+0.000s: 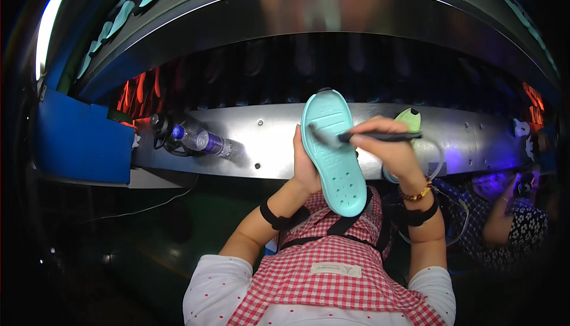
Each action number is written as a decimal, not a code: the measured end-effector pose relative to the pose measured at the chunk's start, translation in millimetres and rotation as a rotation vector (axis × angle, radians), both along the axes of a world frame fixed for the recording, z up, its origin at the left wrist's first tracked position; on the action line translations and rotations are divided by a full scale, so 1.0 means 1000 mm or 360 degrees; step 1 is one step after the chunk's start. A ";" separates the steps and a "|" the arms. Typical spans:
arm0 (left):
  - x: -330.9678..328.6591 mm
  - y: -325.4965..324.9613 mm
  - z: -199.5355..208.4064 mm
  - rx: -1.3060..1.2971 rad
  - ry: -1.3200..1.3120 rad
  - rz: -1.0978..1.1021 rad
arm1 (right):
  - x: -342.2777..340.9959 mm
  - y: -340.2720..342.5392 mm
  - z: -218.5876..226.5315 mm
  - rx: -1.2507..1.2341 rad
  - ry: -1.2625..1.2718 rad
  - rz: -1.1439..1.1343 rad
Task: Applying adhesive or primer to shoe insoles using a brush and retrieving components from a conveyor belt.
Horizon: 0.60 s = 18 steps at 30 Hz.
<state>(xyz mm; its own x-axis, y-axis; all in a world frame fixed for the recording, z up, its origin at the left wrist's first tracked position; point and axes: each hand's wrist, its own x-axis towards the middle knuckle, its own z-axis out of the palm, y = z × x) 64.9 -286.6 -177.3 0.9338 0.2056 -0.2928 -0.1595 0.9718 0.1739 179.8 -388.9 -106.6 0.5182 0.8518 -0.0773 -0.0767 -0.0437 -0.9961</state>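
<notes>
A mint-green shoe sole (pixel 336 175), with small holes at its near end and a black tab at its far end, is held up over the steel ledge. My left hand (pixel 306 163) grips it by its left edge, the fingers mostly hidden beneath it. In my right hand (pixel 389 145) is a dark-handled brush (pixel 380 137), held between thumb and fingers. Its head is smeared by motion over the upper middle of the sole; I cannot tell whether the bristles touch. Just behind my right hand lies a yellow-green sole (pixel 409 118) with a black tab.
A clear plastic bottle (pixel 205 141) lies on the steel ledge (pixel 267 125) at left, beside a dark bottle (pixel 160 125). More mint soles (pixel 122 17) sit on the upper belt at far left. A blue panel (pixel 86 136) borders the left; another person (pixel 504 222) works at right.
</notes>
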 end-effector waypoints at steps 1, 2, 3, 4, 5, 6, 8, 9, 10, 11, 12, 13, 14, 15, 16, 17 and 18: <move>0.003 0.000 0.011 -0.0172 0.0129 0.0105 | -0.010 -0.002 0.002 -0.0098 -0.0139 0.0064; 0.002 0.002 0.009 -0.0086 -0.0083 0.0048 | -0.011 -0.006 0.005 -0.0014 -0.0201 0.0212; -0.002 0.007 0.004 0.0002 -0.0288 -0.0007 | -0.012 -0.010 0.006 0.0073 -0.0255 0.0363; -0.003 0.013 0.000 0.0245 -0.0385 -0.0055 | -0.012 -0.015 0.010 0.0100 -0.0147 0.0424; -0.005 0.015 -0.004 0.0250 -0.0375 -0.0054 | -0.011 -0.014 0.012 0.0106 -0.0138 0.0427; -0.004 0.014 0.002 0.0290 -0.0206 -0.0011 | -0.007 -0.012 0.013 0.0099 -0.0123 0.0177; -0.001 0.010 0.016 0.0290 0.0088 0.0128 | -0.002 -0.011 0.009 -0.0010 -0.0046 -0.0030; -0.001 0.013 0.016 0.0298 0.0085 0.0127 | -0.004 -0.011 0.008 -0.0003 -0.0049 -0.0032; -0.003 0.017 0.014 0.0383 -0.0014 0.0155 | -0.009 -0.013 0.007 0.0119 -0.0238 0.0214; -0.004 0.021 0.014 0.0468 -0.0114 0.0182 | -0.010 -0.014 0.007 0.0238 -0.0428 0.0458; -0.006 0.022 0.015 0.0534 -0.0165 0.0275 | -0.011 -0.016 0.012 0.0307 -0.0465 0.0566; -0.005 0.023 0.017 0.0533 -0.0156 0.0274 | -0.011 -0.017 0.014 0.0307 -0.0457 0.0566; -0.003 0.025 0.020 0.0533 -0.0157 0.0427 | -0.011 -0.018 0.015 0.0310 -0.0380 0.0383; 0.001 0.026 0.022 0.0531 -0.0164 0.0577 | -0.008 -0.019 0.016 0.0309 -0.0310 0.0197; 0.003 0.028 0.022 0.0634 -0.0193 0.0643 | -0.003 -0.016 0.008 0.0254 -0.0694 0.0023; 0.002 0.030 0.021 0.0631 -0.0192 0.0638 | -0.005 -0.018 0.005 0.0217 -0.0436 0.0122; 0.002 0.036 0.024 0.0632 -0.0309 0.0681 | -0.009 -0.018 0.006 0.0295 -0.0507 0.0262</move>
